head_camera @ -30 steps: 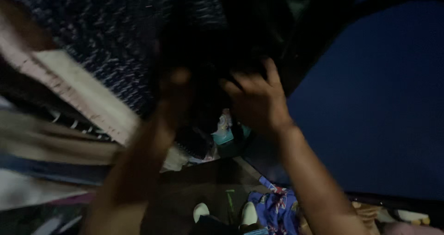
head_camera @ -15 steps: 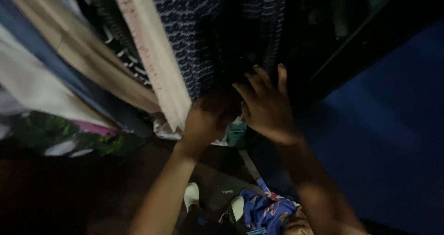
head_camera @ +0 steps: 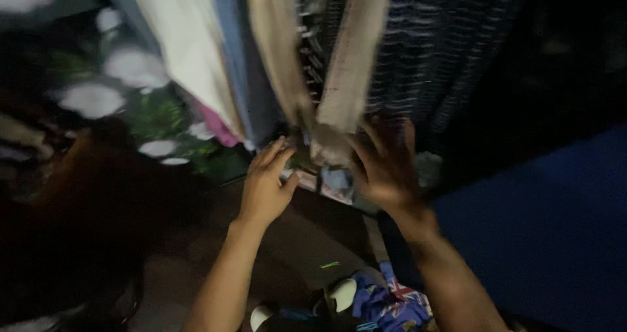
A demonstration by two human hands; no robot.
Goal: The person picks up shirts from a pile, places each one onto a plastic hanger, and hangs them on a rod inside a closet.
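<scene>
Both hands (head_camera: 326, 175) at hanging garments (head_camera: 287, 64) over dim brown floor (head_camera: 307, 240)

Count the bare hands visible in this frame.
2. The left hand reaches up at centre, fingers spread just under the hanging beige cloth. The right hand is blurred, raised beside it below the pale fringed cloth. No other person's hands show.

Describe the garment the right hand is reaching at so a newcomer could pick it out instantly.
Find the row of hanging clothes across the top of the view. Near its middle, just above the right hand, hangs a beige garment with a pale, rough-looking edge. Its neighbours differ: a dark blue garment flecked with white on its right, a black-and-white patterned piece on its left.
</scene>
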